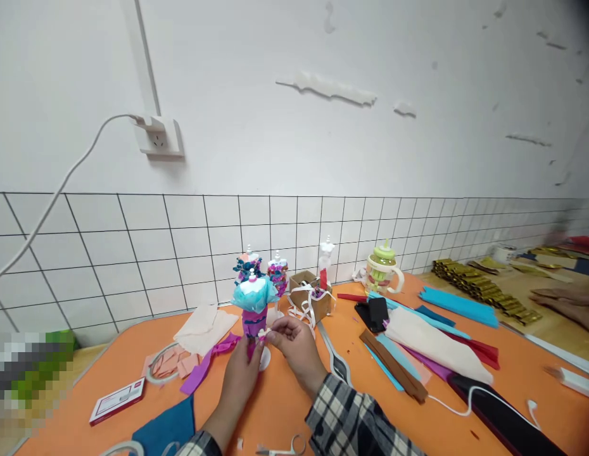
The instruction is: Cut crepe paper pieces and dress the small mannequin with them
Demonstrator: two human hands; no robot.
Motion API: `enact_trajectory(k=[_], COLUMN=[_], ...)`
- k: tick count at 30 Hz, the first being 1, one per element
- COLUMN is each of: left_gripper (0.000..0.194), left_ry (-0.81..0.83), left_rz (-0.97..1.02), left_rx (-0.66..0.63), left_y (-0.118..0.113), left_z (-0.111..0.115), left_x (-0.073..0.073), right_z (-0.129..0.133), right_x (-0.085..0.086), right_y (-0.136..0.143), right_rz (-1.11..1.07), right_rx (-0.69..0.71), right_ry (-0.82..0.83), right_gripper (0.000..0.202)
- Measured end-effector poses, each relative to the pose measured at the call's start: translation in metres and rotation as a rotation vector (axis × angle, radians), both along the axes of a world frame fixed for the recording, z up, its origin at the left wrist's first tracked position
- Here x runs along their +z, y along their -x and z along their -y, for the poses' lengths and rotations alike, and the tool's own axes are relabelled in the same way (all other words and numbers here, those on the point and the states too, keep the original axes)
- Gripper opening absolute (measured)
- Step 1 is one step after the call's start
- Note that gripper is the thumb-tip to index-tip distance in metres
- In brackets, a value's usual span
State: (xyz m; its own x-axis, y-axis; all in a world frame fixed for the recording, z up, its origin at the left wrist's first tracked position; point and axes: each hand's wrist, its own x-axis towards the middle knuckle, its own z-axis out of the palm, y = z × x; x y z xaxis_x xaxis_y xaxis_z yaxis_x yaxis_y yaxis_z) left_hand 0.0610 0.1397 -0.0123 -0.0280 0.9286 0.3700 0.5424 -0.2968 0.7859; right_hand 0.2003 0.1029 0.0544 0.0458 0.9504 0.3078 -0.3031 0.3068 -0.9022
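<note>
My left hand (pixel 241 370) is closed round the lower part of a small mannequin dressed in purple paper (pixel 254 322), with a light blue ruffle (pixel 254 294) at its top. The mannequin stands upright. Close to the purple dress, the fingertips of my right hand (pixel 297 347) pinch a small pale scrap (pixel 264 334); my left thumb is also against it. Behind are two more decorated mannequins, one with dark teal and pink pieces (pixel 247 266) and one with pink and purple trim (pixel 277 272). A strip of purple crepe paper (pixel 211 361) lies left of my left hand.
A cardboard box (pixel 330 307) with white ribbons, a bare white mannequin (pixel 327 253) and a green-lidded jug (pixel 384 269) stand near the wall. Scissors (pixel 289 446) lie at the front. Tape (pixel 154 377) lies left; crepe paper (pixel 437 339) is piled right.
</note>
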Motion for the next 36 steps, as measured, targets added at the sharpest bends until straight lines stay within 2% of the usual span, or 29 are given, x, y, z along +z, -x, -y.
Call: enact_trajectory(k=[3, 6, 11, 17, 22, 28, 36], left_gripper=[0.032, 0.036, 0.040, 0.041, 0.041, 0.041, 0.039], left_ry=[0.018, 0.017, 0.034, 0.037, 0.021, 0.002, -0.034], left_rz=[-0.006, 0.014, 0.047, -0.017, -0.064, -0.102, -0.144], left_rx=[-0.007, -0.029, -0.068, -0.130, -0.143, -0.129, -0.127], left_y=[-0.002, -0.005, -0.011, -0.014, -0.015, -0.015, -0.014], left_z=[-0.001, 0.002, 0.010, 0.017, 0.020, 0.020, 0.021], left_x=[0.000, -0.002, -0.008, -0.008, -0.006, -0.006, -0.008], right_z=[-0.013, -0.020, -0.025, -0.032, -0.034, -0.033, -0.033], right_x=[0.000, 0.003, 0.009, 0.005, 0.003, 0.007, 0.005], right_y=[0.002, 0.002, -0.001, -0.006, -0.007, -0.009, -0.010], right_rz=[0.053, 0.060, 0.035, 0.069, 0.097, 0.176, 0.177], right_rx=[-0.022, -0.020, -0.053, -0.072, -0.072, -0.169, -0.177], right_ry=[-0.024, -0.031, -0.007, 0.009, 0.044, 0.052, 0.037], right_gripper=[0.023, 0.018, 0.022, 0.024, 0.021, 0.025, 0.023])
